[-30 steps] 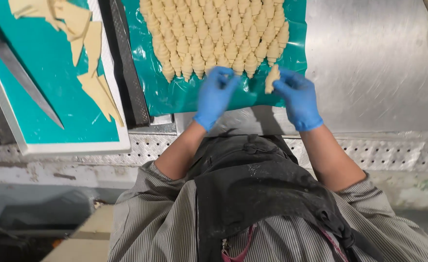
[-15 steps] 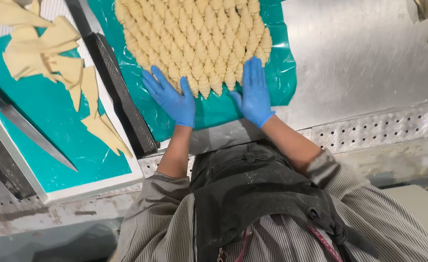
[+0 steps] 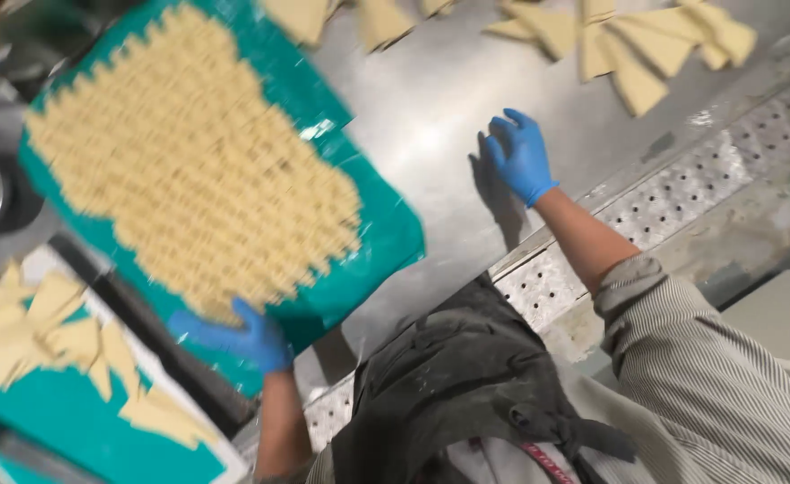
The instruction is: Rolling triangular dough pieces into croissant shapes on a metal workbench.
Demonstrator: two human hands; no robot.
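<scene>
Teal sheet (image 3: 372,260) loaded with rows of shaped dough pieces (image 3: 189,161) has swung off to my left and tilted; a moment ago it lay square in front of me under both hands. Now only my left hand (image 3: 233,336) grips its near edge, while my right hand (image 3: 520,157) rests open, flat on the steel tabletop (image 3: 431,99) right of the sheet, so the batch looks finished
</scene>
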